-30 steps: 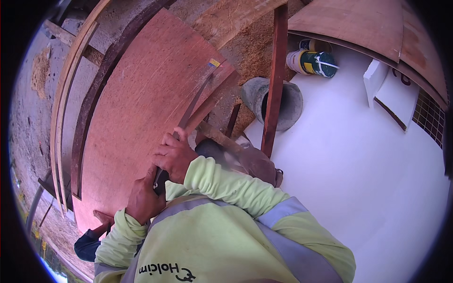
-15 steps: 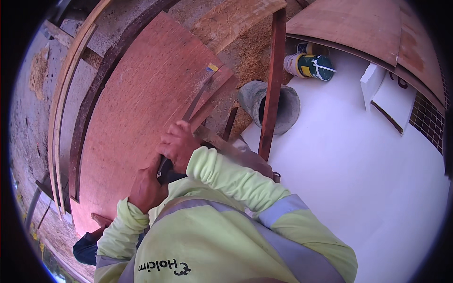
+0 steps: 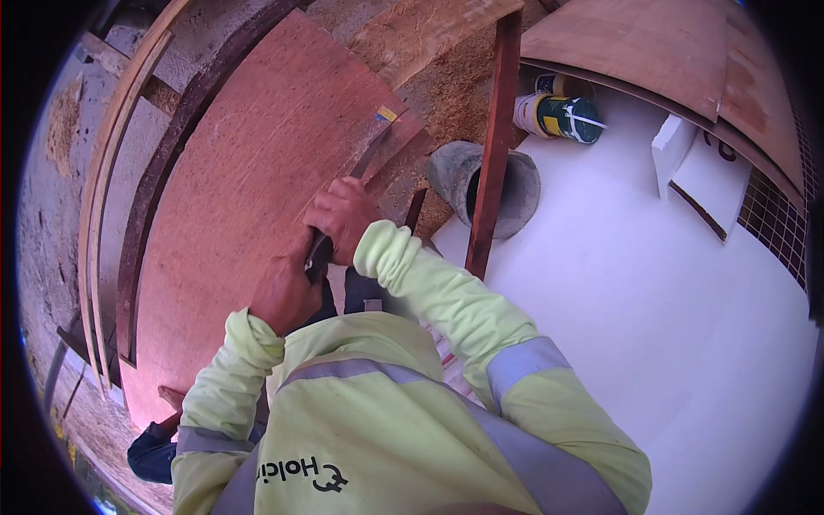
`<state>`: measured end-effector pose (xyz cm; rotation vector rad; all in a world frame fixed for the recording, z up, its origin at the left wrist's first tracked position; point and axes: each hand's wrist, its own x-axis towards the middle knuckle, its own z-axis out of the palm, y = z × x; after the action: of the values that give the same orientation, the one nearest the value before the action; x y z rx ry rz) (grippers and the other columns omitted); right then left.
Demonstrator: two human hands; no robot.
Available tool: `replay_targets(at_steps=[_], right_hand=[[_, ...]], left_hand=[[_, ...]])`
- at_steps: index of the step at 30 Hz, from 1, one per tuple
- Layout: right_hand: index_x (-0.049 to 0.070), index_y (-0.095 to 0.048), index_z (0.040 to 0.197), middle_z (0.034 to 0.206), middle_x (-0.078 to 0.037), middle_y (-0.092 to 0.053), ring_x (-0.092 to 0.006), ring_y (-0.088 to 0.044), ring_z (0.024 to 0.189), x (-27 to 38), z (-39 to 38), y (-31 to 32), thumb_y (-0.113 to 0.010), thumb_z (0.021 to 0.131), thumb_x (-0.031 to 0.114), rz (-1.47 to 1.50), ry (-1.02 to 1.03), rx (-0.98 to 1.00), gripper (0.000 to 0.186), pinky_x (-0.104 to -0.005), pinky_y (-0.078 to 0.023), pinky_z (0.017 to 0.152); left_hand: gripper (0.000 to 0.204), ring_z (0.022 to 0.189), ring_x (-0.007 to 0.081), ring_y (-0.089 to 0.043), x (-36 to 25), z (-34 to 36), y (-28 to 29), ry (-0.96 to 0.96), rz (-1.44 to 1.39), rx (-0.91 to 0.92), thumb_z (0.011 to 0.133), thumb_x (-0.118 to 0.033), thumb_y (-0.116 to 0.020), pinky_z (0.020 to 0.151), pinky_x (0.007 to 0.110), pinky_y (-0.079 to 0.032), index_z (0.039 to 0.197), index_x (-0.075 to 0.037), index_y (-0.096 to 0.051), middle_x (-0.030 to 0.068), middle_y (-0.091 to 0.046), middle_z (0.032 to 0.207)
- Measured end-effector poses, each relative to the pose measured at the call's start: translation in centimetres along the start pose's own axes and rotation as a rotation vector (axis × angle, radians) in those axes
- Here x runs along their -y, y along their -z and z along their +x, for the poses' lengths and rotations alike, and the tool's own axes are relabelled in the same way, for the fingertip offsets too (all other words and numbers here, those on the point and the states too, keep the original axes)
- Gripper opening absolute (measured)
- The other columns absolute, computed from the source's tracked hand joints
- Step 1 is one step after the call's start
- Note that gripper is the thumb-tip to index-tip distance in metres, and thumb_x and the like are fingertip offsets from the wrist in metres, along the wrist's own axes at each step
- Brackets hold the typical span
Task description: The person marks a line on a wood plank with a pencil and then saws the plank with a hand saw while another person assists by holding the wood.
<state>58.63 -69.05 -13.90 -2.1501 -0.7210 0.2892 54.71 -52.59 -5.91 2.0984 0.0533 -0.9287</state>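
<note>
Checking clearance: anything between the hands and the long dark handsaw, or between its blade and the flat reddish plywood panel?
Nothing visible. Bare left hand and right hand hold the handsaw directly; nothing shows between blade and plywood panel. Blue-yellow patch sits near blade tip.

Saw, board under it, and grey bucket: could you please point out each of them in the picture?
Saw [image 3: 369, 157]: head view, on the visible part of the blade.
Board [image 3: 240, 184]: head view, on its bare upper face.
Grey bucket [image 3: 449, 173]: head view, on its outer wall.
</note>
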Motion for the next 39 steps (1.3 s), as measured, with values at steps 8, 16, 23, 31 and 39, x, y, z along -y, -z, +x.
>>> replay_targets(at_steps=[8, 16, 23, 31, 39], right_hand=[[0.022, -0.069, 0.084, 0.08, 0.003, -0.063, -0.0242, -0.056, 0.085, -1.6, 0.2, -1.0, -0.075, 0.064, 0.029, -0.021, -0.049, -0.079, 0.022, -0.0413, -0.037, 0.087], [0.018, -0.072, 0.089, 0.087, 0.0, -0.068, -0.0274, -0.058, 0.091, -7.1, 1.0, 1.7, -0.08, 0.056, 0.027, -0.062, -0.017, 0.085, 0.035, -0.0438, -0.041, 0.085], [0.016, -0.064, 0.081, 0.08, 0.0, -0.058, -0.0238, -0.055, 0.089, 7.1, -1.6, -3.3, -0.068, 0.063, 0.018, 0.033, 0.047, -0.066, 0.019, -0.0427, -0.037, 0.086], [0.024, -0.069, 0.076, 0.082, 0.003, -0.065, -0.0238, -0.056, 0.088, -8.8, 1.2, 0.4, -0.08, 0.054, 0.041, -0.164, -0.108, 0.026, 0.03, -0.0425, -0.039, 0.081], [0.018, -0.066, 0.065, 0.076, 0.0, -0.057, -0.0241, -0.052, 0.094, 9.0, -1.6, -5.0, -0.074, 0.042, 0.032, -0.044, -0.049, -0.108, 0.029, -0.0454, -0.035, 0.088]], left_hand=[[0.048, 0.08, 0.0488, -0.064, 0.8, 2.5, 0.3, -0.014, -0.005, 0.083, 0.079, -0.008, -0.067, 0.068, 0.052, -0.051, 0.124, 0.002, -0.052, 0.0301, -0.065, 0.083], [0.043, 0.08, 0.0499, -0.063, -1.1, 6.7, -1.8, -0.113, -0.031, -0.065, 0.079, -0.009, -0.067, 0.068, 0.054, -0.049, 0.116, 0.004, -0.051, 0.0317, -0.063, 0.082], [0.068, 0.073, 0.0473, -0.065, 2.2, -7.6, 1.8, 0.039, 0.032, 0.009, 0.073, 0.0, -0.061, 0.064, 0.051, -0.053, 0.139, 0.003, -0.043, 0.0286, -0.064, 0.077], [0.05, 0.083, 0.0516, -0.063, 0.8, 8.9, -2.6, -0.166, 0.049, -0.064, 0.083, -0.011, -0.065, 0.067, 0.054, -0.049, 0.13, 0.001, -0.051, 0.0343, -0.063, 0.086], [0.056, 0.082, 0.0365, -0.07, 0.9, -8.5, 3.3, 0.005, 0.031, 0.088, 0.078, 0.006, -0.054, 0.071, 0.04, -0.052, 0.134, 0.01, -0.047, 0.0259, -0.067, 0.09]])
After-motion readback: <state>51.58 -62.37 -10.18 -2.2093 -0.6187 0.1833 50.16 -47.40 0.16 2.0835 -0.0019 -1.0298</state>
